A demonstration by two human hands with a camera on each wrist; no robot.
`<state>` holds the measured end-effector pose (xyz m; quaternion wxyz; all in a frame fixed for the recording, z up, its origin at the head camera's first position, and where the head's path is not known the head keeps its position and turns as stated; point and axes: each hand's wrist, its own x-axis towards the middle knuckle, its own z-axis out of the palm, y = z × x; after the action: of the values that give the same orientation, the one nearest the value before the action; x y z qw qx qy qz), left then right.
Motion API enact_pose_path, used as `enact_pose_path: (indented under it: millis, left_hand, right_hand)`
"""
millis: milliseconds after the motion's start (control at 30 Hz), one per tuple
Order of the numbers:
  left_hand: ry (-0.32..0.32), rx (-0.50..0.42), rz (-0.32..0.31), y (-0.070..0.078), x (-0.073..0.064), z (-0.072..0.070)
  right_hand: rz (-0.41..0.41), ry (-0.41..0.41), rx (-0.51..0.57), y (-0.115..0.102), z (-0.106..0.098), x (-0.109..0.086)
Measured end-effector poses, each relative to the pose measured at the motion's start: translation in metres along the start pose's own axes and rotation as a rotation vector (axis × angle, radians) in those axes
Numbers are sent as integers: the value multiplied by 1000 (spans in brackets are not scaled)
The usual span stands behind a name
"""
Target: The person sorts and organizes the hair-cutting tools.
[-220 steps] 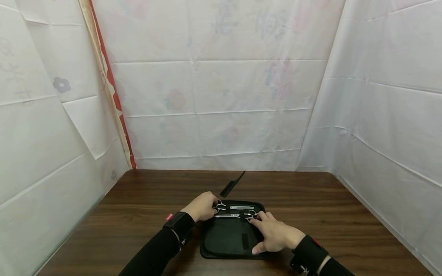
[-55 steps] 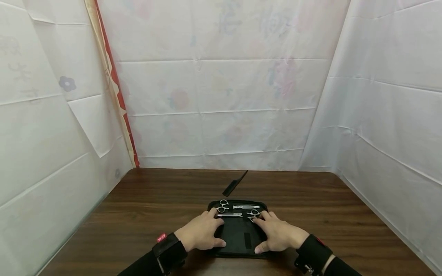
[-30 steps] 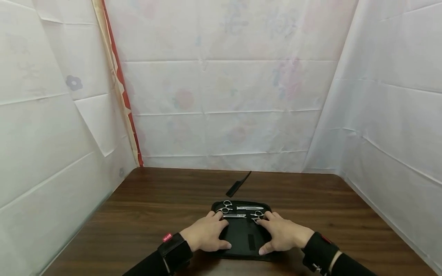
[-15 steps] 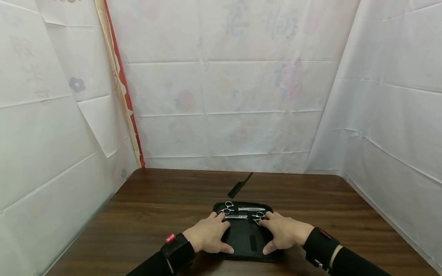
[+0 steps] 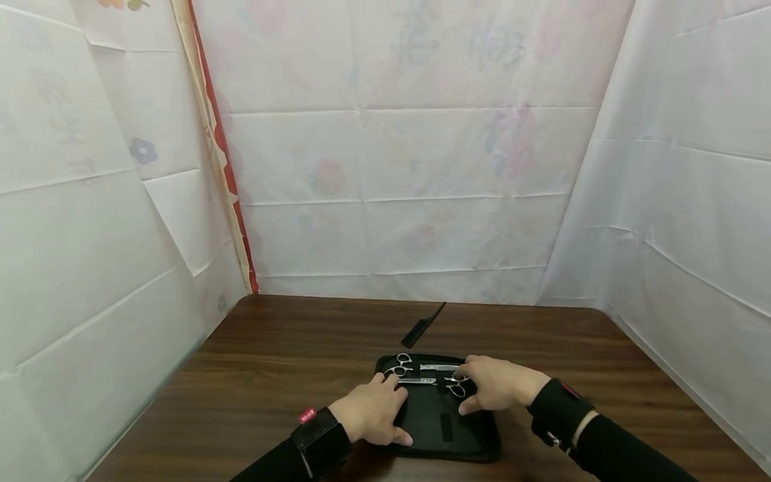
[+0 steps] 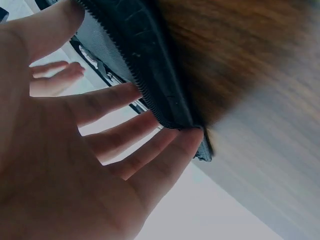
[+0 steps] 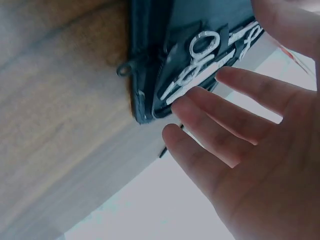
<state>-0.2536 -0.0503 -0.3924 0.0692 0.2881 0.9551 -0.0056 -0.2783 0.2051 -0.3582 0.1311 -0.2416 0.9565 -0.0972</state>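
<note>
A black zip case (image 5: 421, 428) lies open on the table, with two pairs of silver scissors in its far half. The upper scissors (image 5: 440, 367) have their finger loops at the left. The lower scissors (image 5: 456, 387) point the other way, loops at the right. My left hand (image 5: 370, 408) rests along the case's left edge, thumb on the near part; in the left wrist view its extended fingertips touch the zipped rim (image 6: 120, 55). Over the case's far right part hovers my right hand (image 5: 500, 383), fingers spread loosely and holding nothing; in the right wrist view scissor loops (image 7: 204, 45) show beyond its fingertips.
Behind the case a black comb (image 5: 421, 327) lies slantwise on the brown wooden table (image 5: 289, 355). White sheeting (image 5: 385, 167) hangs at the back and both sides. A zipper pull (image 7: 124, 68) sticks out from the case's side.
Earliest, my left hand was at the upper scissors' loops; it then came back to the case's left edge. Just now my right hand has lifted from the right edge and moved farther away from me.
</note>
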Motion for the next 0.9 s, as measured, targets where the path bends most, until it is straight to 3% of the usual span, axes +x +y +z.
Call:
enact_pose_path:
  millis: [400,900]
  left_hand:
    - [-12,16,-26,2,1,-2]
    - [-10,32,-25,2,4,0]
  right_hand:
    - [-35,138,-79,-4,-11,26]
    - [19,222,-86,-3,-6,64]
